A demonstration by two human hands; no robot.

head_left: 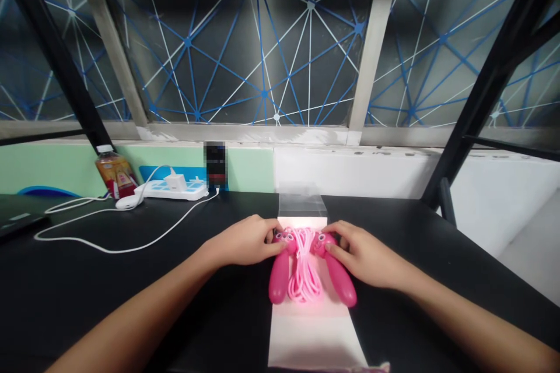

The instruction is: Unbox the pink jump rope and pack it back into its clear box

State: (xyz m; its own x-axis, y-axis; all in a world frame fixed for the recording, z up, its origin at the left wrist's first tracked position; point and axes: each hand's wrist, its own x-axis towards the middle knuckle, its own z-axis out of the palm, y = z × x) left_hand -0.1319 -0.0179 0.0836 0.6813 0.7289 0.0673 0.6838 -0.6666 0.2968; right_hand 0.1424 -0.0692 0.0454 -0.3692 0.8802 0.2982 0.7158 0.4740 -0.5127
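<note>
A pink jump rope [305, 271] lies on a long white card [312, 335], its cord gathered in a bundle between two darker pink handles. Each handle has a rounded top with eye-like details. My left hand [249, 240] pinches the top of the left handle [279, 280] between thumb and fingers. On the other side, my right hand [356, 250] grips the top of the right handle [342, 280] the same way. Both handles slant outward toward me. Clear plastic packaging [301, 205] extends beyond the far end of the card.
On the black table [210, 315], a white power strip [175, 189] with a plugged-in charger and a looping white cable sits back left. Near it stand a drink bottle [116, 172] and a blurred-out dark device [216, 166]. A dark flat object [21, 224] lies far left.
</note>
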